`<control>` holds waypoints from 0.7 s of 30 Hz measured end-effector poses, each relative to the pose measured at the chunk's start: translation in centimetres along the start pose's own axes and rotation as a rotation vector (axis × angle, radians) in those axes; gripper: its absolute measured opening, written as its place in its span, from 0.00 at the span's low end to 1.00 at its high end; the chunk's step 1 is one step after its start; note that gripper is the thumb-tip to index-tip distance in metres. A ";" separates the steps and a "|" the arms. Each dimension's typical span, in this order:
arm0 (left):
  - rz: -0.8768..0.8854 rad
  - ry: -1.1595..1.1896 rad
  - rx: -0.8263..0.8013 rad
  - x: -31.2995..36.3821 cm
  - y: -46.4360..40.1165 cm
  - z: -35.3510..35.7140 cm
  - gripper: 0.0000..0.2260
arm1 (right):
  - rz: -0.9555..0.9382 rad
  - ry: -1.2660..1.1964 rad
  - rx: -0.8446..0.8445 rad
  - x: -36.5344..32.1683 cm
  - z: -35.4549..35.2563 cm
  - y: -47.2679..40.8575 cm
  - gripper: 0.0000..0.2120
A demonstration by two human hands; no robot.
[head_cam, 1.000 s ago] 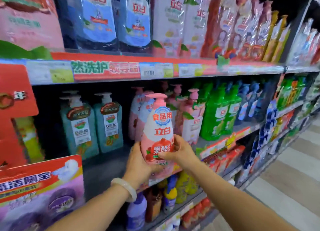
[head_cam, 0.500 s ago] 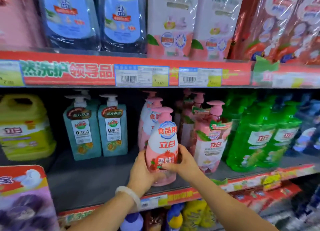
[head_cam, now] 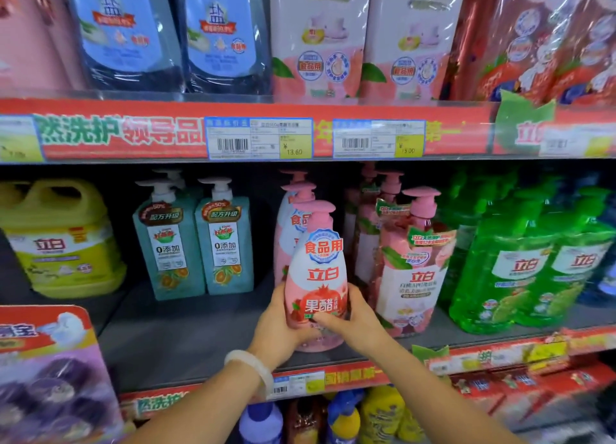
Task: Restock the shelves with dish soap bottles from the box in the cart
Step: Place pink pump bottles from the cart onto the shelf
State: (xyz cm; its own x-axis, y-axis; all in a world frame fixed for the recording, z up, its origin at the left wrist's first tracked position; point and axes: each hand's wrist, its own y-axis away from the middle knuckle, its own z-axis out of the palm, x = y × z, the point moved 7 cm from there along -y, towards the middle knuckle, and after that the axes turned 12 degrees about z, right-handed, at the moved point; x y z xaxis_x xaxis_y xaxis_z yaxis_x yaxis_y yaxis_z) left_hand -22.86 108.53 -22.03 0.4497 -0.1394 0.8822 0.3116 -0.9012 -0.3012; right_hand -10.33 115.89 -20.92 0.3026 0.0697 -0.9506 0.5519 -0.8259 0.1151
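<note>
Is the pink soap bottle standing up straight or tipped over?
Standing up straight. The pink soap bottle has its pump on top and its base at the shelf, with the left hand and right hand gripping its lower part.

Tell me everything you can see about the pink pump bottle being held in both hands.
The pink pump bottle looks like glossy plastic: a teardrop body, a pink pump head on top, and a white and red label with a blue round badge and a pomegranate picture. It stands upright at the front of the middle shelf, ahead of matching pink bottles. The left hand grips its lower left side, and the right hand grips the lower right, thumb across the label.
</note>
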 end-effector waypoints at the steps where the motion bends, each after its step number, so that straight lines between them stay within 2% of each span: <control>1: -0.003 0.004 0.002 -0.1 -0.1 0.0 0.43 | -0.002 0.003 0.001 0.0 0.0 0.0 0.23; 5: -0.017 -0.008 -0.008 0.0 0.1 0.2 0.39 | 0.023 0.017 0.047 0.7 -0.2 0.2 0.28; 7: -0.037 -0.023 -0.011 -0.1 0.5 0.4 0.36 | 0.046 0.018 0.142 1.5 -0.4 0.5 0.34; 9: -0.057 -0.086 0.001 -0.4 1.2 0.4 0.38 | 0.064 0.017 0.248 2.4 -0.6 0.9 0.39; 11: -0.067 -0.151 0.032 -0.8 2.0 0.0 0.40 | 0.062 0.036 0.356 2.6 -0.8 1.7 0.33; 15: -0.038 -0.305 0.047 -0.5 3.5 -1.4 0.29 | -0.060 0.137 0.450 1.9 0.3 3.5 0.19; 17: -0.024 -0.384 0.003 -0.6 4.5 -2.0 0.28 | -0.151 0.225 0.408 1.3 2.3 4.4 0.15; 21: 0.012 -0.532 -0.156 -0.9 7.7 -3.7 0.26 | -0.251 0.453 0.180 0.5 8.8 5.7 0.13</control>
State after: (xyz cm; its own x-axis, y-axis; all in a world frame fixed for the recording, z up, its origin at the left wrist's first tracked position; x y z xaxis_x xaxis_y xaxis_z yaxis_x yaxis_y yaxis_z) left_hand -24.00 100.19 -23.83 0.8258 0.0402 0.5625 0.1942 -0.9567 -0.2167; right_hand -13.92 106.29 -23.25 0.5051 0.4784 -0.7183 0.5206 -0.8327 -0.1885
